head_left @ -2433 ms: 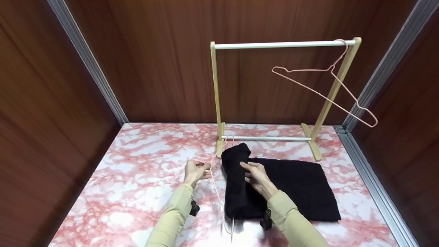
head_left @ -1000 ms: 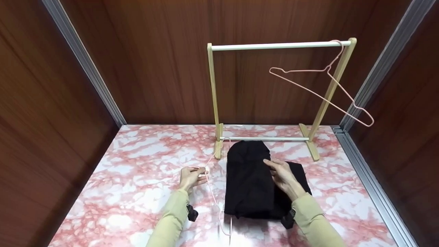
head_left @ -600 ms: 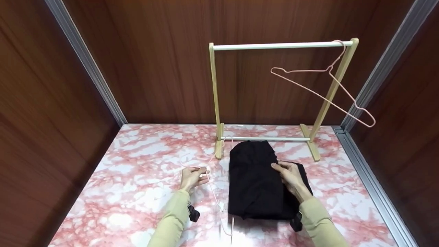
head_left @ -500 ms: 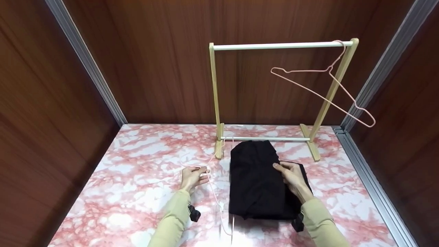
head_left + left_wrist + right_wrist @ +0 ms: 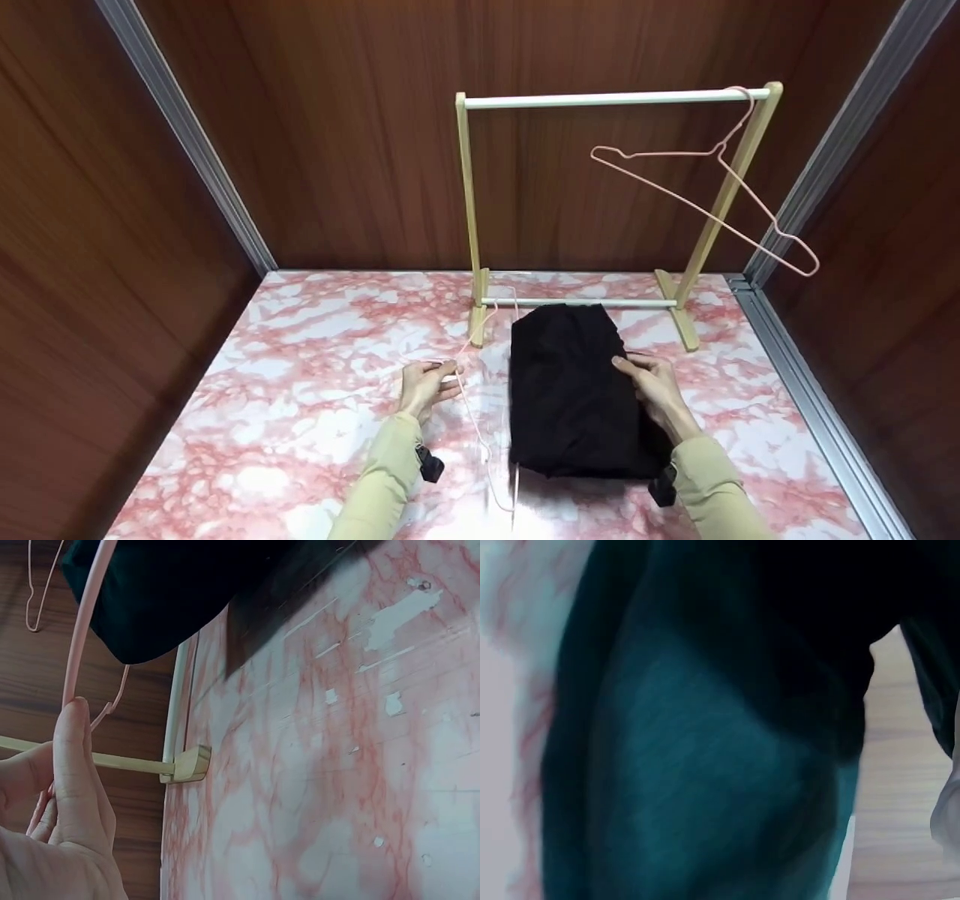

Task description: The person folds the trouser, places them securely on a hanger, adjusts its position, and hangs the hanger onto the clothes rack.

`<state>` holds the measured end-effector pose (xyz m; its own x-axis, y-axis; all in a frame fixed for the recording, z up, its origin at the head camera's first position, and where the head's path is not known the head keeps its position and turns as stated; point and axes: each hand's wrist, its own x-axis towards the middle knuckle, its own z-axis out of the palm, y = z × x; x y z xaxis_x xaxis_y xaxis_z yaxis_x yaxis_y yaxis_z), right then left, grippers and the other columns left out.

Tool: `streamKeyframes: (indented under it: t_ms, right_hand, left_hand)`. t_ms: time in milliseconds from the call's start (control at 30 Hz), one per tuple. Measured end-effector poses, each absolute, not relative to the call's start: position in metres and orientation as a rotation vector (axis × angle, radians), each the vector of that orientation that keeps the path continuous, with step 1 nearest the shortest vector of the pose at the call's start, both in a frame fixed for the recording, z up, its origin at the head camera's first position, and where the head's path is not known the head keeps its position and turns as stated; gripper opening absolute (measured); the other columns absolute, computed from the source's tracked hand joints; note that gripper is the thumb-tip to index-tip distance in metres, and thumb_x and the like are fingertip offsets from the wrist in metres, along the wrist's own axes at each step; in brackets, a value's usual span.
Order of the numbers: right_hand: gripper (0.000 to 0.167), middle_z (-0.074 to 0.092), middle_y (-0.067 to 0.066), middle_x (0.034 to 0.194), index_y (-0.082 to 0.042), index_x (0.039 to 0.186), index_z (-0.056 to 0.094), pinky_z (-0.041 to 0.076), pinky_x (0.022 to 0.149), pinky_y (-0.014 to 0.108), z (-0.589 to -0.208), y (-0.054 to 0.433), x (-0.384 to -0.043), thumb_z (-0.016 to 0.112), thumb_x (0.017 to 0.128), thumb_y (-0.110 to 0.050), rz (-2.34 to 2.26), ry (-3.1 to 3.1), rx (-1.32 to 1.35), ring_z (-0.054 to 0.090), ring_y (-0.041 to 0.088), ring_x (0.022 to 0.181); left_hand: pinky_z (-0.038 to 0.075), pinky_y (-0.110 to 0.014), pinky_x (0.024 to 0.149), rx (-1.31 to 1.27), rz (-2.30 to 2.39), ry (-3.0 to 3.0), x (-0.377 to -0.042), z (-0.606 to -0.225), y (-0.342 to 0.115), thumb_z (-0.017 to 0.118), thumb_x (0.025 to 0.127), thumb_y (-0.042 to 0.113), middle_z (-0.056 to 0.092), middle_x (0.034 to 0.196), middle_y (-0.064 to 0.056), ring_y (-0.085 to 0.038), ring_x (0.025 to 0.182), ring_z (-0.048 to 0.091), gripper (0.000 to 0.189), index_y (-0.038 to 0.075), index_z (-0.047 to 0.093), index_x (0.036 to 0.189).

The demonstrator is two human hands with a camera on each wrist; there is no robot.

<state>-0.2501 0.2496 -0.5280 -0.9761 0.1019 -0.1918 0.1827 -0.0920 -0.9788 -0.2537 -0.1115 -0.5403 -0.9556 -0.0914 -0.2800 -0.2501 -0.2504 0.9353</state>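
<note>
My left hand [image 5: 424, 386] pinches a pink hanger [image 5: 471, 411] close to its neck and holds it up on its side. Through the hanger runs a folded black garment [image 5: 570, 397]; its exact kind cannot be told from the folds. At the garment's right edge, my right hand [image 5: 654, 386] grips the cloth, thumb on top and fingers behind. The left wrist view shows thumb and finger on the hanger's pink wire [image 5: 84, 622], dark cloth hanging beyond. In the right wrist view the garment [image 5: 705, 780] fills most of the picture, a fingertip [image 5: 946, 814] at the right edge.
Behind the garment stands a wooden rack with a white top bar [image 5: 600, 99] and a lower bar [image 5: 645, 303]. A second pink hanger [image 5: 671, 195] hangs at its right end. Brown panels [image 5: 360, 150] enclose the marbled red-and-white table [image 5: 315, 360].
My right hand has moved right, drawing more cloth through the hanger. The upper layer has widened, covering more of the part below. My left hand has stayed nearly in place on the hanger.
</note>
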Motion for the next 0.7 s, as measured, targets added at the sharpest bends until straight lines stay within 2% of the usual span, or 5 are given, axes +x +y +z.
streamKeyframes:
  t_ms: [300,433,500,600,700]
  right_hand:
    - [0.041,0.068,0.005,0.077,0.016,0.124,0.060,0.045,0.050,0.018,-0.562,0.252,-0.250,0.067,0.093,-0.010,-1.850,2.427,0.405,0.054,0.004,0.054]
    - [0.042,0.068,0.017,0.102,0.012,0.128,0.059,0.051,0.055,0.022,-0.563,0.248,-0.248,0.063,0.096,-0.014,-1.666,2.526,0.370,0.058,0.008,0.067]
    - [0.044,0.064,0.014,0.096,0.009,0.131,0.056,0.054,0.056,0.025,-0.561,0.246,-0.246,0.063,0.096,-0.017,-1.646,2.481,0.348,0.058,0.010,0.070]
    - [0.064,0.060,0.013,0.105,0.003,0.142,0.044,0.058,0.061,0.034,-0.557,0.245,-0.242,0.069,0.094,-0.030,-1.598,2.353,0.312,0.061,0.018,0.079]
    - [0.090,0.048,0.031,0.136,-0.002,0.153,0.026,0.059,0.071,0.043,-0.553,0.245,-0.236,0.075,0.088,-0.041,-1.509,2.261,0.219,0.063,0.034,0.103]
  left_hand:
    - [0.062,-0.026,0.065,-0.395,2.355,1.873,-0.251,-0.546,-0.104,0.064,0.095,0.006,0.078,0.090,-0.014,-0.013,0.067,0.074,0.029,-0.017,0.062,0.114]
    - [0.062,-0.026,0.064,-0.380,2.367,1.873,-0.251,-0.548,-0.106,0.065,0.096,0.006,0.077,0.097,-0.020,-0.011,0.064,0.073,0.030,-0.017,0.061,0.114]
    - [0.062,-0.026,0.063,-0.386,2.372,1.871,-0.251,-0.549,-0.108,0.065,0.095,0.006,0.077,0.096,-0.021,-0.011,0.063,0.073,0.030,-0.016,0.061,0.114]
    - [0.062,-0.025,0.062,-0.392,2.360,1.879,-0.250,-0.550,-0.112,0.065,0.095,0.006,0.078,0.094,-0.017,-0.011,0.064,0.074,0.029,-0.016,0.062,0.115]
    - [0.062,-0.025,0.063,-0.395,2.347,1.902,-0.248,-0.549,-0.116,0.065,0.096,0.006,0.078,0.095,-0.016,-0.013,0.067,0.074,0.031,-0.016,0.062,0.116]
